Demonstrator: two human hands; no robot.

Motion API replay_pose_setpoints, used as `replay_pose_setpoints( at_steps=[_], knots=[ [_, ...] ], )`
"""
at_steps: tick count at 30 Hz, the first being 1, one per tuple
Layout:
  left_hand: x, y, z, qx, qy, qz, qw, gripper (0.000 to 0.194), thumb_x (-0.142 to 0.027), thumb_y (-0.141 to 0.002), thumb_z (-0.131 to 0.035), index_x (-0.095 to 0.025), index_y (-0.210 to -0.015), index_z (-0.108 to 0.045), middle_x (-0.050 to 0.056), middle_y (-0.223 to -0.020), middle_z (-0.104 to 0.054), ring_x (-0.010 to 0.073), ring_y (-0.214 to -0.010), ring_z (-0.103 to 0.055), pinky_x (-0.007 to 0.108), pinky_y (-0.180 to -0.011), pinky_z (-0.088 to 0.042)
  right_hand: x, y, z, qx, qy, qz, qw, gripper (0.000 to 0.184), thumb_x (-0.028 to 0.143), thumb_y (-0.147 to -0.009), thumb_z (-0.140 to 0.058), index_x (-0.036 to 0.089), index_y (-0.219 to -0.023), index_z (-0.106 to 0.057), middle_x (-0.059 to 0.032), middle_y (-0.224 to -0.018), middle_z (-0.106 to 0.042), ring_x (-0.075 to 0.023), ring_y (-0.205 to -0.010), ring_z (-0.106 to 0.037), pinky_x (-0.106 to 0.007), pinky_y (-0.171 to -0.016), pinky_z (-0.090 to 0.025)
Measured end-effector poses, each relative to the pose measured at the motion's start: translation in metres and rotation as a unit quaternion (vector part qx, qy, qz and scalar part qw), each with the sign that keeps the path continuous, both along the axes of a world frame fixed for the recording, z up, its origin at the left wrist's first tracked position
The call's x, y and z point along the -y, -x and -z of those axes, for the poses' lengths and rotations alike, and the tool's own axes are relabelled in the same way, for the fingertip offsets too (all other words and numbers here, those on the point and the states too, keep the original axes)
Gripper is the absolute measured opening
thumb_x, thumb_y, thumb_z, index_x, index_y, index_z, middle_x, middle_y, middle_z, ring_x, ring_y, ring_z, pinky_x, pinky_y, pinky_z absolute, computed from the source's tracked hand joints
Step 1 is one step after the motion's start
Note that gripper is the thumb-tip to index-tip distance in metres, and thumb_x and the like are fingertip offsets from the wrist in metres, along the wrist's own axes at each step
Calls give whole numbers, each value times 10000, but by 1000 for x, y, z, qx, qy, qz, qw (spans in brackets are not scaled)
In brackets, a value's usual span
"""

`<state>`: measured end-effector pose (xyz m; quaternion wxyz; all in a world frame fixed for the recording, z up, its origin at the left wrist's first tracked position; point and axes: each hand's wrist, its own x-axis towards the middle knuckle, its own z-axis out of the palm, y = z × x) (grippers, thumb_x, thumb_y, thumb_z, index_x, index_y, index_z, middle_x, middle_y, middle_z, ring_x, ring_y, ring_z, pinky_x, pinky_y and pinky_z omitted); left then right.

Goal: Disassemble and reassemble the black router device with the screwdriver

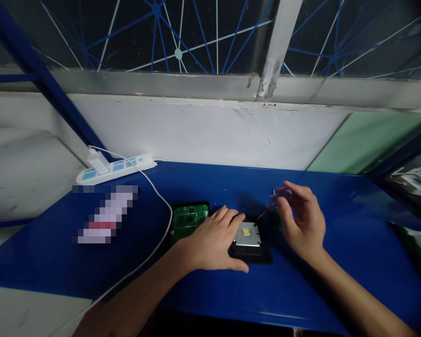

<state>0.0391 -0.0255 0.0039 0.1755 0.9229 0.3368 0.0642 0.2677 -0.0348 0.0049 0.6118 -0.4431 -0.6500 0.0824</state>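
A black housing (250,255) lies on the blue table, with a silver metal plate (253,238) inside it that carries a small yellowish pad. My left hand (214,238) rests flat over the housing's left side, fingers stretched out and thumb near its front edge. In my right hand (303,220) is a screwdriver (271,206), held between thumb and fingers; its thin shaft slants down to the plate's upper right corner. Left of the housing, partly behind my left hand, sits a green circuit board (189,219) in a black shell.
At the back left stands a white power strip (117,169) with a plugged-in charger (98,161). Its white cable (170,206) runs forward past the circuit board. A pixelated item (107,217) lies on the left. A dark green and silvery object (416,248) is at the right edge.
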Motion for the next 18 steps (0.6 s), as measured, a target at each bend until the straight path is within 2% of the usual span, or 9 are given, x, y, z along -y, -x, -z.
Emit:
replay_pose_setpoints(
  at_steps=[9,18],
  knots=[
    [0,0,-2,0,7,1,1000,1063,-765,-751,-637,-121,-1534,-319,190,-1498,-446,419,-1413,-364,532,-1152,-353,0,-2,0,18,26,-10,999,355,183,-939,-601,288,-1278,-610,-49,-1047,-609,-179,-836,-671,-398,-743,-601],
    [0,-1,-1,0,-5,4,1000,1063,-776,-754,-626,-115,-1531,-328,190,-1489,-453,412,-1396,-382,515,-1160,-345,0,-2,2,17,20,-27,999,373,160,-941,-600,289,-1291,-602,-52,-1045,-599,-181,-840,-657,-404,-749,-598]
  ],
)
